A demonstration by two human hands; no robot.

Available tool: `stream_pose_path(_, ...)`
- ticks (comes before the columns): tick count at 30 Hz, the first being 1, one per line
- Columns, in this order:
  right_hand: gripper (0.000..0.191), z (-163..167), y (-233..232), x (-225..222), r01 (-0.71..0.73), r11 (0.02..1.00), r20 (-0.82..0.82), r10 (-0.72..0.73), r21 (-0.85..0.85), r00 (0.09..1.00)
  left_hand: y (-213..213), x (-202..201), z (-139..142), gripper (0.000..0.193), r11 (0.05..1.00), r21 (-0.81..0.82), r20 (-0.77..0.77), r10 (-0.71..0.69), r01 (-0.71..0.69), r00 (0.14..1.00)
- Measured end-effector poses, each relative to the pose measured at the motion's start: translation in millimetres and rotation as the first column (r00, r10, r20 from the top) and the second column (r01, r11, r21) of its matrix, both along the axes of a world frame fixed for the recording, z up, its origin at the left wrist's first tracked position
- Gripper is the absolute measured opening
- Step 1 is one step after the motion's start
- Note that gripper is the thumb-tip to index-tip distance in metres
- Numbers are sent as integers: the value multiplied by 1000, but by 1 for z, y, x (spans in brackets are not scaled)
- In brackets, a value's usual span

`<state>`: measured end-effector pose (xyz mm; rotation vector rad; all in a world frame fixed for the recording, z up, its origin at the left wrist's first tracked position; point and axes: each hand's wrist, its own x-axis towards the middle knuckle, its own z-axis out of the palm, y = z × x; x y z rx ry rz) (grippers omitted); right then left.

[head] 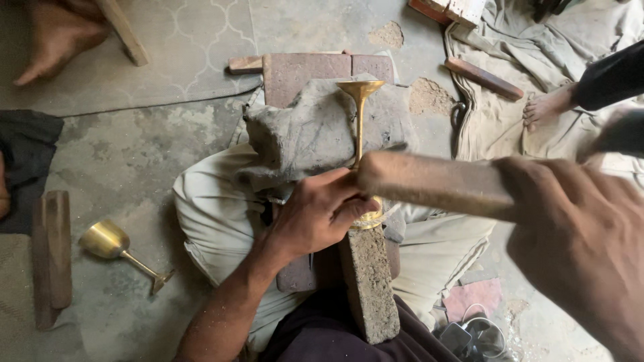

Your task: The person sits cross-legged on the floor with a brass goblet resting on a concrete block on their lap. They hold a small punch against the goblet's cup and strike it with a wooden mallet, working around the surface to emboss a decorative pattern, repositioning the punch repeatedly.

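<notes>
Brass goblet [360, 114] gripped by left hand [315, 214]; right hand [577, 241] holds wooden mallet [436, 182].

- brass goblet [360, 114]: shiny gold;
- second goblet [114, 245]: dull gold;
- brick [302, 70]: reddish-brown;
- cloth [315, 131]: grey;
- floor tile [194, 40]: pale, curved lattice pattern.

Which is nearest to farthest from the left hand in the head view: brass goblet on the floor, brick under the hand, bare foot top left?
1. Brick, just below the left hand.
2. Brass goblet, on the floor to the left.
3. Bare foot, top-left corner.

left hand [320, 213] clenched low; right hand [580, 245] raised, fist closed.
</notes>
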<state>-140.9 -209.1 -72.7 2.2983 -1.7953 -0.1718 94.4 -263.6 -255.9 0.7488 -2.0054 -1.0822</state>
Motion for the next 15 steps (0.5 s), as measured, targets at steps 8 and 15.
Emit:
stream_pose_path(8, 66, -108, -27, 51, 184, 894, 570, -407, 409, 714, 33, 21, -3, 22, 888, 346, -289, 408, -304, 866)
stream_pose_path(15, 67, -128, -35, 43, 141, 829, 720, -544, 542, 431, 52, 16, -1, 27, 788, 474, -205, 532, -391, 822)
